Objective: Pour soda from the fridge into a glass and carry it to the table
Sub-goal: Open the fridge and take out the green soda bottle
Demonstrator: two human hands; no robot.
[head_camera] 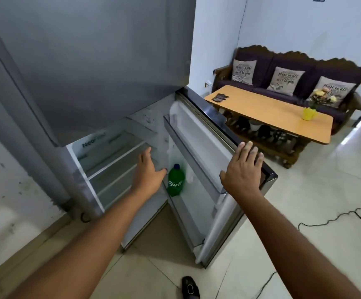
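Note:
A green Sprite bottle [176,180] with a blue cap stands upright in the lower rack of the open fridge door [205,147]. My left hand [148,169] reaches into the fridge just left of the bottle, fingers spread, thumb close to the bottle's shoulder, holding nothing. My right hand [243,167] lies flat with fingers apart on the top outer edge of the open door. The grey fridge [84,65] has bare glass shelves [110,156] inside. No glass is in view.
A wooden coffee table [270,113] stands to the right with a yellow mug of flowers [309,113] and a dark object [219,97]. Behind it is a dark sofa [287,67] with cushions. A black cable [337,216] crosses the tiled floor; a dark shoe [190,288] lies below.

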